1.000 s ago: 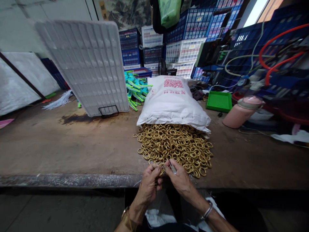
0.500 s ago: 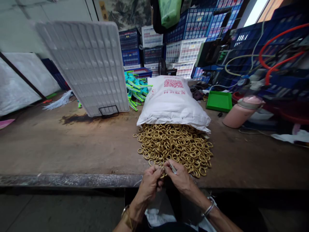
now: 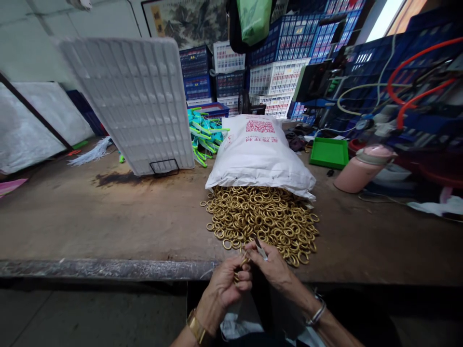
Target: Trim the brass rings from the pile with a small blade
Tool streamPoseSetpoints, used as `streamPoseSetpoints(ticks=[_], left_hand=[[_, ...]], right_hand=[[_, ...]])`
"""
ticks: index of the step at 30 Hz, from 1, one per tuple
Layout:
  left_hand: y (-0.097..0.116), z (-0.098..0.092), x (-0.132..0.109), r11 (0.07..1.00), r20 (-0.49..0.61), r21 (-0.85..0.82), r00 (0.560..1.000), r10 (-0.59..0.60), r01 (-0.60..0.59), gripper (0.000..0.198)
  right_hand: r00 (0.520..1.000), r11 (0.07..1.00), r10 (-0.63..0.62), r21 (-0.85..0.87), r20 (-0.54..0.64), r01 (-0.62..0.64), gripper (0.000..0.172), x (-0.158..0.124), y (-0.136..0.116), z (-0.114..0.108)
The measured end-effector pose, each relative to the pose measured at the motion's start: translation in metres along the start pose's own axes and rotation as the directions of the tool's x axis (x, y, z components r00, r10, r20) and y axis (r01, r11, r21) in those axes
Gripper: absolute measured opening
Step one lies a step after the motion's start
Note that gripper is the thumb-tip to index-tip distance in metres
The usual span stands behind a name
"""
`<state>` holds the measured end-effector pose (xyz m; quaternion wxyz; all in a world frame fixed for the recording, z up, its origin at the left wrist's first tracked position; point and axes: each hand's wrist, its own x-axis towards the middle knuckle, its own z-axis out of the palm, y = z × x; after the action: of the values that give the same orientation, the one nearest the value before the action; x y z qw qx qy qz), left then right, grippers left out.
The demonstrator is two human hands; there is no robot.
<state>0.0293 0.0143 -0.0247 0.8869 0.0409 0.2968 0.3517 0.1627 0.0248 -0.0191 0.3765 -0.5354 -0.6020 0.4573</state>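
My left hand is closed around gold-coloured rings, with one more pinched upright at its fingertips. Close beside it, my right hand is curled shut on a small knife-like tool, its pale narrow part sticking up between the fingers. The right fingertips meet the pinched ring; the exact contact is too small to make out. Just beyond both hands, a heap of gold rings spreads from the mouth of a white woven sack with red print.
The wooden table ends just in front of me. A ribbed white panel leans at the left, near green-and-turquoise plastic pieces. Right of the sack are a green tray and a pink bottle. Stacked crates stand behind.
My left hand has turned, palm more upward, showing the rings inside it, and dropped slightly. My right hand stays close by, its tool now tilted up more visibly.
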Motion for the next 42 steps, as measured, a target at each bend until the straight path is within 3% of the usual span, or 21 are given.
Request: streamPoseSetpoints(ticks=[4,13,17,19,22,27,31,35,42], left_hand=[[-0.002,0.001,-0.001,1.000,0.044,-0.006,0.999,-0.023,0.023,0.010],[-0.008,0.004,-0.008,0.999,0.075,0.029,0.996,-0.042,0.040,0.015],[-0.016,-0.005,-0.021,0.995,0.093,0.075,0.993,-0.078,0.071,0.014],[-0.024,-0.016,-0.029,0.987,0.059,0.115,0.991,-0.120,0.112,0.012],[-0.038,-0.037,-0.039,0.969,-0.093,0.163,0.981,-0.171,0.185,0.011],[-0.054,-0.064,-0.045,0.971,-0.227,0.172,0.966,-0.126,0.167,0.011],[-0.059,-0.068,-0.037,0.966,-0.302,0.214,0.950,-0.078,0.147,0.011],[-0.069,-0.065,-0.013,0.947,-0.339,0.293,0.940,-0.025,0.131,0.008],[-0.090,-0.058,0.030,0.849,-0.298,0.528,0.944,0.143,0.038,0.016]], right_hand=[[0.998,1.000,0.013,0.015,-0.068,-0.012,0.028,0.000,-0.001,-0.001],[0.996,0.999,0.004,0.035,-0.094,-0.001,0.029,-0.009,-0.007,-0.002],[0.994,1.000,-0.006,-0.007,-0.106,0.005,0.032,-0.014,0.000,-0.001],[0.993,1.000,0.007,-0.014,-0.119,-0.009,0.034,-0.015,0.007,-0.001],[0.988,0.999,0.041,0.004,-0.150,-0.041,0.033,-0.014,0.019,-0.003],[0.980,0.998,0.063,0.015,-0.187,-0.061,0.029,-0.013,0.036,-0.003],[0.985,0.999,0.039,-0.013,-0.167,-0.042,0.028,-0.013,0.040,-0.002],[0.983,0.998,0.065,0.000,-0.173,-0.066,0.025,-0.013,0.039,-0.004],[0.972,0.999,0.046,-0.001,-0.229,-0.048,0.028,-0.013,0.043,-0.007]])
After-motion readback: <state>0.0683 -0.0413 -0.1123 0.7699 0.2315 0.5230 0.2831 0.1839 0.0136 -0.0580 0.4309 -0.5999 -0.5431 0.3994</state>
